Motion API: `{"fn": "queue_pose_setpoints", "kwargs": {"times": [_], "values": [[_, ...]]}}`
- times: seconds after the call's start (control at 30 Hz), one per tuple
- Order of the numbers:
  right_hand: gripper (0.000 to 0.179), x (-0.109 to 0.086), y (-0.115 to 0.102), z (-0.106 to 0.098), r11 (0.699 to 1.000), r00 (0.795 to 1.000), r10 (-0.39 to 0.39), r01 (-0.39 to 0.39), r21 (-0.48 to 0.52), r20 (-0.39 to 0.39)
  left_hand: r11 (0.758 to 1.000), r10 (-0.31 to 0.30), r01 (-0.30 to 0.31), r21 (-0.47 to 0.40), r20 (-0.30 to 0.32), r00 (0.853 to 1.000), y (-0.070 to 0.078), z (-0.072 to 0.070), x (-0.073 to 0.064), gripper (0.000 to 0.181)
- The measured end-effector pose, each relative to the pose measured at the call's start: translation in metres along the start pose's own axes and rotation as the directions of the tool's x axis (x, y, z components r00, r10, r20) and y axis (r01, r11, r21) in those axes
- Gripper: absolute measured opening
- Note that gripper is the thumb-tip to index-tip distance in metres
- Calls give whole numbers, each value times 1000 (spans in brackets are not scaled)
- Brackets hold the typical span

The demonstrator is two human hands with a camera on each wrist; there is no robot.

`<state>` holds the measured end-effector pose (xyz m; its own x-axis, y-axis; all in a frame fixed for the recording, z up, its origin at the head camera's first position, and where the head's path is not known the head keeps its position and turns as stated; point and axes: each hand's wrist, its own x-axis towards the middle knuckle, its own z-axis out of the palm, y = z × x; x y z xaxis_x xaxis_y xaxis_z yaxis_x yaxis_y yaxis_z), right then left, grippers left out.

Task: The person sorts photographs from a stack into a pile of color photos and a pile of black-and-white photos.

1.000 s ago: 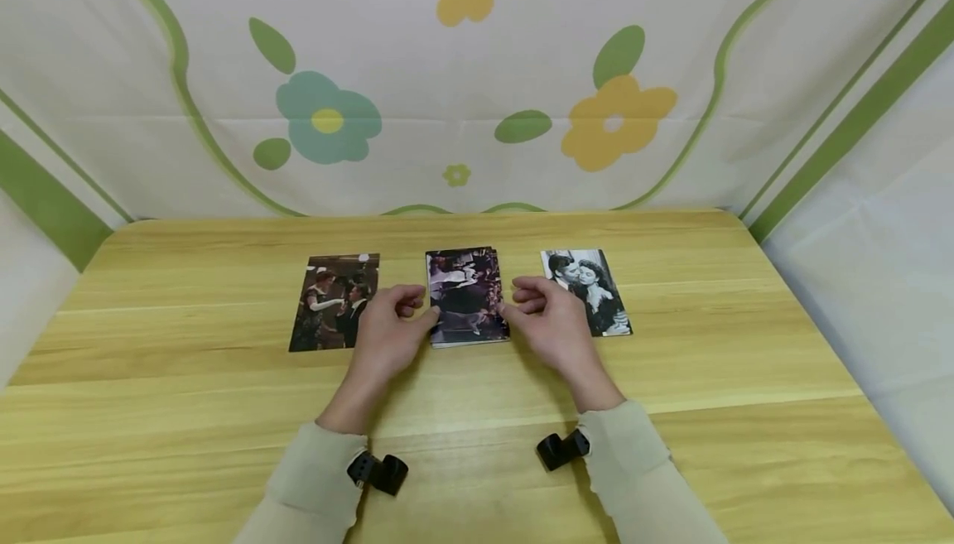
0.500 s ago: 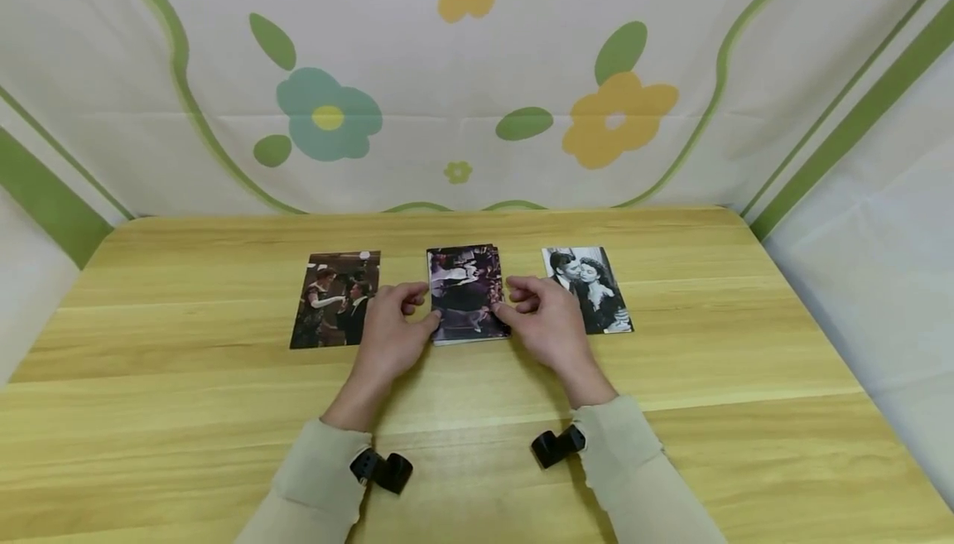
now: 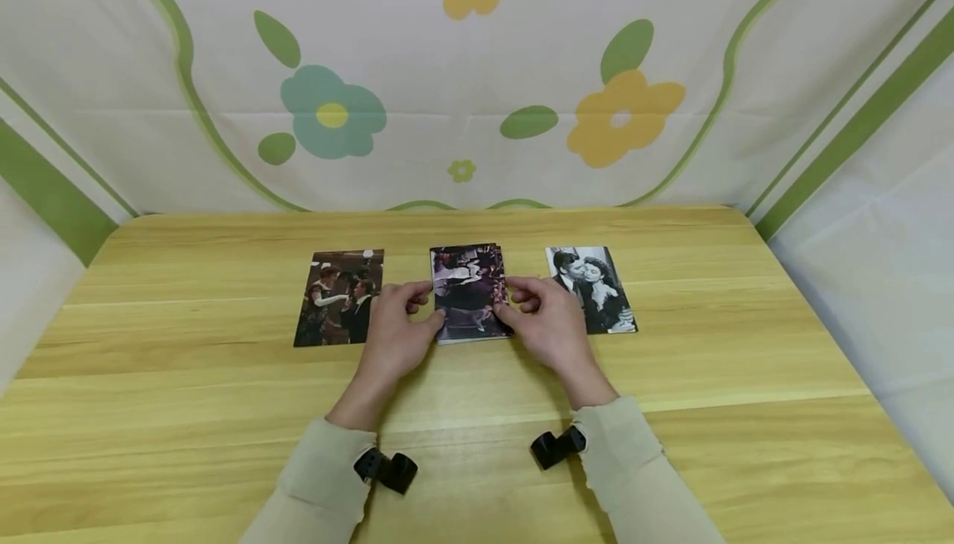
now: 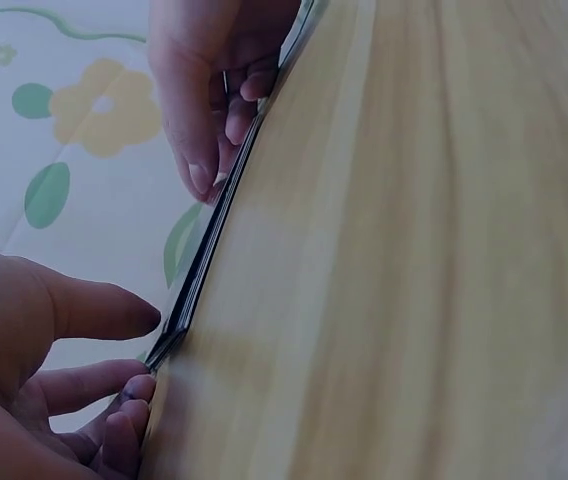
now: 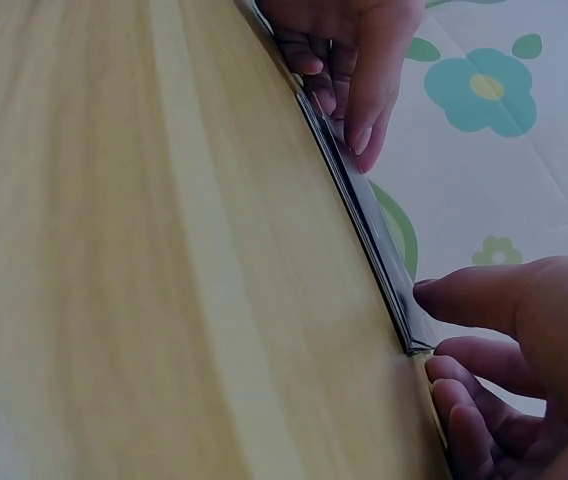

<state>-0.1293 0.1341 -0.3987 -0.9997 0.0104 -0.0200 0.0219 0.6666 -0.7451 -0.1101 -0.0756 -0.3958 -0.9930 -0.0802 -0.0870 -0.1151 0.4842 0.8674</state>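
A small stack of photo cards lies flat at the middle of the table, its top picture dark purple with a white figure. My left hand grips its left side, thumb at the near left edge and the other fingers curled beside it. From the other side my right hand holds the stack, thumb over the right edge, index finger along the side. Seen edge-on in the left wrist view, the stack has layered, slightly uneven edges. In the right wrist view the right thumb sits at the stack's near corner.
A colour photo card of a couple lies left of the stack, partly behind the left hand. To the right lies a black-and-white photo card, overlapped by the right hand. A flowered curtain hangs along the back edge of the wooden table.
My right hand has moved slightly left, its thumb and index finger closing in on the stack's right edge. The left hand stays at the left edge. The whole head view has shifted a little.
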Motion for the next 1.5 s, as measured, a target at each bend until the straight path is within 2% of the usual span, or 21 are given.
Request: {"fn": "queue_pose_setpoints", "kwargs": {"times": [0.23,0.7,1.33,1.5], "values": [[42,0,0,1,1000,1000,-6,6,5,-3,1000,5,-5,-1,-9,1000,1,1,-1,43],[46,-2,-1,0,999,1000,-3,4,33,-11,1000,-28,28,-13,8,1000,5,5,-5,53],[55,-7,-9,-1,996,1000,-12,15,83,-27,995,-66,64,-82,-18,998,13,5,-8,49],[56,-8,-12,-5,992,1000,-5,9,124,-31,992,-59,56,-113,-24,998,18,3,-7,50]]}}
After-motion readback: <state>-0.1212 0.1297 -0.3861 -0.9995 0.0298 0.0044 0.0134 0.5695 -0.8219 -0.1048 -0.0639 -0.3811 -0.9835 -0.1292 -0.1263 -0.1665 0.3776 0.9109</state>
